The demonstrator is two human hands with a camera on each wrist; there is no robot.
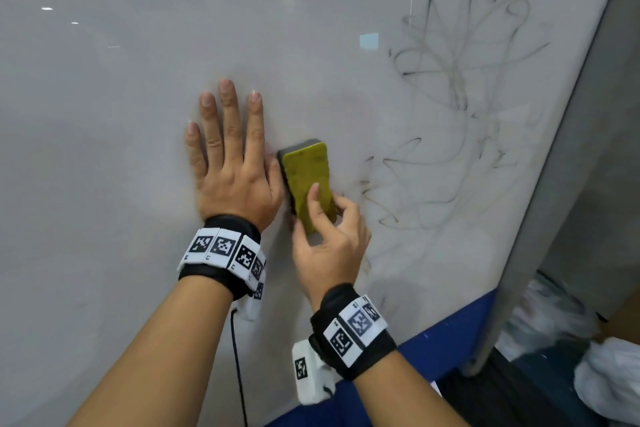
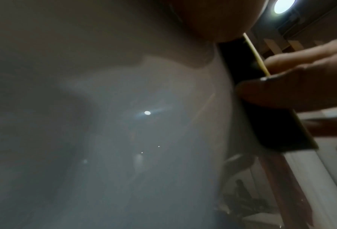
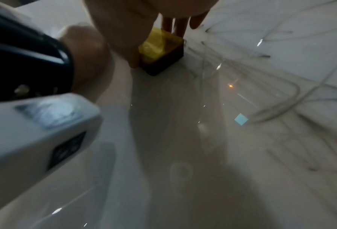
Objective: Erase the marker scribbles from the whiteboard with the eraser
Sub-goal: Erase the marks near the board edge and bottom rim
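A yellow-backed eraser (image 1: pixel 306 180) with a dark felt face lies flat against the whiteboard (image 1: pixel 104 149). My right hand (image 1: pixel 329 236) grips its lower end, thumb on the left edge and fingers over the yellow back and right side; in the right wrist view the eraser (image 3: pixel 159 49) sits under my fingers. My left hand (image 1: pixel 232 163) rests flat on the board just left of the eraser, fingers straight and spread, thumb side touching its edge. Grey marker scribbles (image 1: pixel 460 55) cover the board to the right of the eraser, with more scribbles (image 1: pixel 408 198) lower down.
The board's grey frame edge (image 1: pixel 554 184) runs diagonally at the right. Below it shows a blue surface (image 1: pixel 433 350) and white crumpled material (image 1: pixel 609 378). A black cable (image 1: pixel 239 371) hangs from my left wristband.
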